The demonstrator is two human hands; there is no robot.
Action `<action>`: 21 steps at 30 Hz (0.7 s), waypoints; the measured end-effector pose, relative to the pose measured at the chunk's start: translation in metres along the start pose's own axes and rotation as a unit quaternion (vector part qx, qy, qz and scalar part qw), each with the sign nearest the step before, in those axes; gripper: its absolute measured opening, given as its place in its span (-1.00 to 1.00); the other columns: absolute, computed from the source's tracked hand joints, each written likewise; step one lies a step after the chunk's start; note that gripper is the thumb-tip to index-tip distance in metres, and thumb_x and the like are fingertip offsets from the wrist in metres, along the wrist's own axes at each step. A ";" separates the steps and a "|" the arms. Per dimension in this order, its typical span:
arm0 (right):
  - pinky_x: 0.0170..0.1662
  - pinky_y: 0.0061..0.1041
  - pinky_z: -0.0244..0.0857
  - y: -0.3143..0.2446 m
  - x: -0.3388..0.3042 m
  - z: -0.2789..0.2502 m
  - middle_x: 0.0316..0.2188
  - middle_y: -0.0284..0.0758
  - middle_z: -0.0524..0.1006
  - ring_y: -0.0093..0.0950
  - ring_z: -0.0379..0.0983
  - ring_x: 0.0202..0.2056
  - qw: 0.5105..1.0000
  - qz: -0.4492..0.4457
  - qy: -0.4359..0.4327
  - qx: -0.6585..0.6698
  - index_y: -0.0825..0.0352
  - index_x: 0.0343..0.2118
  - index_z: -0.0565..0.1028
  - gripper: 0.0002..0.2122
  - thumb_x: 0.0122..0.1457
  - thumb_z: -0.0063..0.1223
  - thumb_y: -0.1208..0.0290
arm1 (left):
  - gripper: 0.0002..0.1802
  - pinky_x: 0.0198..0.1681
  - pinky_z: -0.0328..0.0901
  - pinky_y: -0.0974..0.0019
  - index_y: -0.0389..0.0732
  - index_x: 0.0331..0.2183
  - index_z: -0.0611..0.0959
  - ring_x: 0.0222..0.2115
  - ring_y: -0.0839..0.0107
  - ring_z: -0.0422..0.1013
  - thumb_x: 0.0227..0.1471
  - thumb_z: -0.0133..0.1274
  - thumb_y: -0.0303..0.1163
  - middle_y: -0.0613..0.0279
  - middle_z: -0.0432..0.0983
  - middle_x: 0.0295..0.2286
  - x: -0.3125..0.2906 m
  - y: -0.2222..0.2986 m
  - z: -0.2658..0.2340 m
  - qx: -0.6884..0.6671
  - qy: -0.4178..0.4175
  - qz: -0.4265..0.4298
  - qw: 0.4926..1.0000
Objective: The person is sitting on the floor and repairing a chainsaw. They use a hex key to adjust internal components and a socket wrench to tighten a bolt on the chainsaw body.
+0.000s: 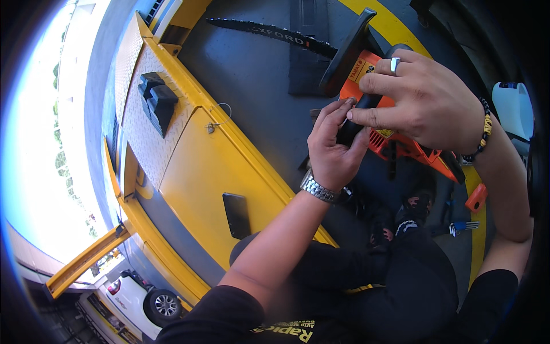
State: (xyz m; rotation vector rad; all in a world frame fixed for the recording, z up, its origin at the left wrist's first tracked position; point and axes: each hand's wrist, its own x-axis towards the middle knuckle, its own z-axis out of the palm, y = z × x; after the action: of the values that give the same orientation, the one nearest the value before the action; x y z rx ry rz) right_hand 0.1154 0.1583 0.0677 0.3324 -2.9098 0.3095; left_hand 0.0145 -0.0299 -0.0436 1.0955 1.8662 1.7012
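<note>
An orange chainsaw (pixel 350 87) lies tilted before me, its long toothed bar (pixel 263 30) reaching toward the upper left. Behind its black front guard (pixel 348 54) runs a black handle (pixel 348 133). My left hand (pixel 338 137) is closed round this handle, with its fingertips near the orange housing. From the right, my right hand (pixel 424 97) bends over the saw, thumb and fingers closed about the same handle near the left fingertips. It covers much of the saw's top, and any small part between the fingers is hidden.
Left of me runs a yellow metal platform (pixel 212 166) carrying a dark phone (pixel 236 215) and black blocks (pixel 157 103). At right, an orange piece (pixel 476 198) and blue-held hex keys (pixel 463 226) lie on the floor near a pale container (pixel 511 109). A white vehicle (pixel 129 301) stands lower left.
</note>
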 end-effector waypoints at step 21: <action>-0.12 -0.35 0.33 0.037 0.018 0.022 -0.24 -0.36 0.49 -0.35 0.49 -0.27 0.991 -0.087 -0.054 0.087 0.12 -0.18 0.51 -0.75 0.08 0.26 0.29 | -0.53 -0.02 0.41 0.31 -0.33 -0.01 0.62 -0.10 0.29 0.54 -0.04 0.26 -0.55 0.02 0.55 0.01 0.006 0.013 -0.001 0.011 -0.023 -0.002 1.000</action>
State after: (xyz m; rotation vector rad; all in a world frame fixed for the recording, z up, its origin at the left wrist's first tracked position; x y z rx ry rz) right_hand 0.0853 0.1850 0.0433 0.6466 -2.9377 0.5350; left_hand 0.0139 -0.0266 -0.0301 1.1294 1.8614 1.6428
